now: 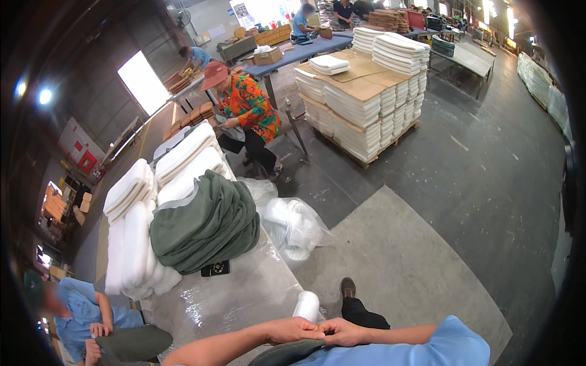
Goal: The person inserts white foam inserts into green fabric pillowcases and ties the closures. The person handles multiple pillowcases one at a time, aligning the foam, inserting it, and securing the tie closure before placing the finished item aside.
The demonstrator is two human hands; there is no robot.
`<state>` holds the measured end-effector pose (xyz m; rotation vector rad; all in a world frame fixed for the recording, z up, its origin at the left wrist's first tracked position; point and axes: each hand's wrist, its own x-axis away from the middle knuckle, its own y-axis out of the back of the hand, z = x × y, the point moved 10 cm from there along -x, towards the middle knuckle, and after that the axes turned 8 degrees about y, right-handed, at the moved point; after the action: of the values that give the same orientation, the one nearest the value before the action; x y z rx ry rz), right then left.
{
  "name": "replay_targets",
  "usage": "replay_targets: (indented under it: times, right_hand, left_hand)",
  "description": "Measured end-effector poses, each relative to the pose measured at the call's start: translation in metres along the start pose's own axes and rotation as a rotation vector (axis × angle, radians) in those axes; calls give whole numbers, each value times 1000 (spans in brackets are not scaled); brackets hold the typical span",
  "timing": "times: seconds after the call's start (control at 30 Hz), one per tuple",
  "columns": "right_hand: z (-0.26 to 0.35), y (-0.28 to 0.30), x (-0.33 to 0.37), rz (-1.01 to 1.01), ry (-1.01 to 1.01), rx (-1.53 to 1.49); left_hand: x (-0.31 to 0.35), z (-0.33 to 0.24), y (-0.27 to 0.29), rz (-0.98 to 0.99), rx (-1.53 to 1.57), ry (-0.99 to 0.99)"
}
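Observation:
My left hand (296,330) and my right hand (345,333) meet at the lower middle, fingers pinched together. Between them they grip the edge of a dark green cushion cover (284,354), most of which is cut off by the lower rim. Whether it has padding inside cannot be made out. Just beyond my hands, a white roll-shaped piece (306,305) lies at the table's edge. Farther up the table rests a heap of dark green covers (204,226), with a small black item (215,268) at its near side.
White foam pads (131,238) are piled on the plastic-covered table (244,299). Clear plastic bags (293,222) lie beside it. A co-worker at left holds a dark green cushion (137,343); another sits beyond the table. A pallet of white pads (366,97) stands farther off.

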<state>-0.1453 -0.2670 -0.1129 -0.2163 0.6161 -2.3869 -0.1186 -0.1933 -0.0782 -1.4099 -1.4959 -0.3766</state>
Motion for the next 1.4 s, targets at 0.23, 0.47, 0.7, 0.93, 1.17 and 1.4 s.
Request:
replay_targets:
  times: [0.23, 0.47, 0.7, 0.93, 1.17, 1.4]
  right_hand:
    - [2, 8, 3, -89, -25, 114]
    - [-6, -15, 0, 133, -176, 48]
    - [2, -9, -7, 58, -42, 402]
    - [25, -12, -14, 58, 175, 807]
    - [48, -3, -4, -110, 99, 1026]
    - [77, 10, -13, -200, 178, 1147]
  left_hand:
    - [5, -16, 3, -74, -301, -152]
    - [24, -39, 3, -200, -560, -250]
    - [15, -13, 30, -202, -481, 28]
    - [2, -10, 15, -23, -733, -17]
    - [32, -45, 25, -469, -901, -97]
    - [46, -48, 34, -582, -851, -269]
